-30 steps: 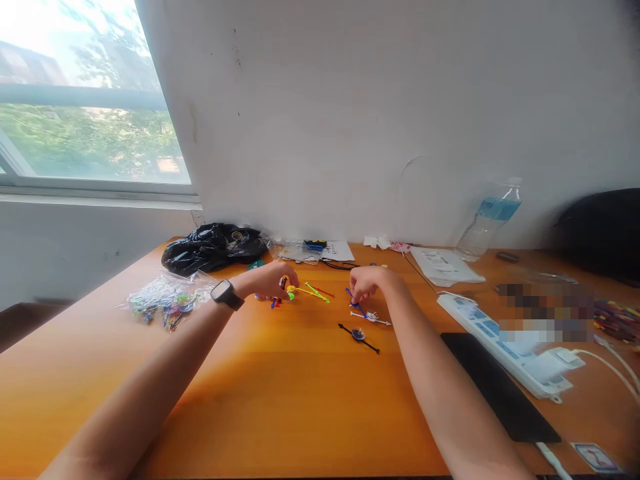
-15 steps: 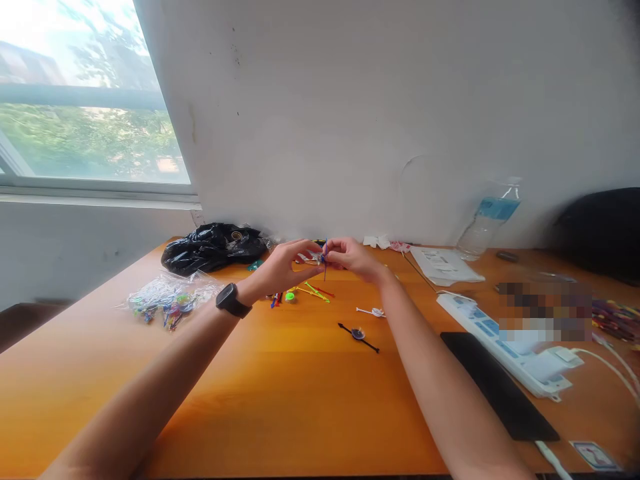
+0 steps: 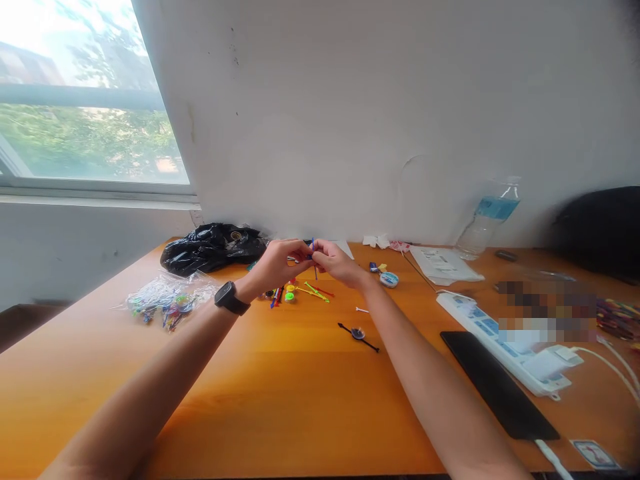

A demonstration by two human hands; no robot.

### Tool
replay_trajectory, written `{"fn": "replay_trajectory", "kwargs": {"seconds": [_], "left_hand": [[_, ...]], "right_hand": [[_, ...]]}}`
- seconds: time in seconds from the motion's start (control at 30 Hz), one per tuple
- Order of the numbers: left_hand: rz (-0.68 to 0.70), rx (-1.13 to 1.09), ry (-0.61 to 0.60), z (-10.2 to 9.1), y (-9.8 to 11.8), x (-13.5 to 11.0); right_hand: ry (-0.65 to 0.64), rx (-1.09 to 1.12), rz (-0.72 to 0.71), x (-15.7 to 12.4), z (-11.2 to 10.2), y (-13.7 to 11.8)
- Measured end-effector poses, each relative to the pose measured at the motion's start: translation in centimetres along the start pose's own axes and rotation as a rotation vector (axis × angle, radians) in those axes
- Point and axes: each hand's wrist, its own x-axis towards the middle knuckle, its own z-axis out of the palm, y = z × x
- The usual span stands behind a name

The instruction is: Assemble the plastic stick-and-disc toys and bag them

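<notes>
My left hand (image 3: 281, 265) and my right hand (image 3: 339, 262) meet above the far part of the table. Between their fingertips a thin blue plastic arrow (image 3: 314, 270) stands roughly upright. Both hands are closed in a pinch at its middle, which the fingers mostly hide. Below them lie several loose yellow, red and blue arrows (image 3: 315, 292) and small green and yellow round pieces (image 3: 290, 295). Nearer to me is a black arrow (image 3: 369, 343) with a clear round piece at its centre. A white arrow (image 3: 361, 309) is partly hidden behind my right forearm.
To the left lie a clear bag of small coloured parts (image 3: 167, 303) and a black plastic bag (image 3: 210, 248). On the right are a white power strip (image 3: 483, 327), a black tablet-like slab (image 3: 495, 383), a water bottle (image 3: 483, 227) and a small round white case (image 3: 389, 280).
Both hands have shifted slightly left with the blue arrow, and their fingers have drawn closer together. My right forearm now covers more of the white arrow and uncovers the round white case.
</notes>
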Motion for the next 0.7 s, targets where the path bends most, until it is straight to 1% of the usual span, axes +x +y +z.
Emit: {"fn": "replay_trajectory", "kwargs": {"seconds": [0.1,0.17,0.23,0.27,0.37,0.43,0.57,0.63,0.7], "left_hand": [[-0.066,-0.040,-0.065,0.2,-1.0,-0.3],[-0.106,-0.027,-0.120,0.5,-1.8,-0.6],[-0.136,-0.008,-0.198,0.9,-2.6,-1.1],[-0.143,0.000,-0.261,1.2,-2.9,-1.3],[-0.110,0.041,-0.453,2.5,-3.5,-2.0],[-0.080,0.086,-0.513,3.3,-3.7,-2.4],[-0.088,0.158,-0.536,4.1,-4.5,-2.9],[-0.092,0.207,-0.503,4.1,-4.8,-3.0],[-0.092,0.291,-0.445,4.1,-5.0,-3.0]], "right_hand": [[0.012,-0.191,0.069,0.2,0.3,1.0],[0.009,-0.406,0.124,0.3,0.2,2.1],[-0.017,-0.646,0.208,0.4,-0.1,3.5],[-0.032,-0.711,0.244,0.4,-0.2,4.3],[-0.097,-0.774,0.284,0.2,-0.4,6.2],[-0.120,-0.803,0.276,-0.1,-0.4,7.1],[-0.136,-0.858,0.259,-0.3,-0.5,7.9],[-0.136,-0.874,0.267,-0.3,-0.6,8.1],[-0.113,-0.890,0.281,-0.2,-0.6,8.3]]}}
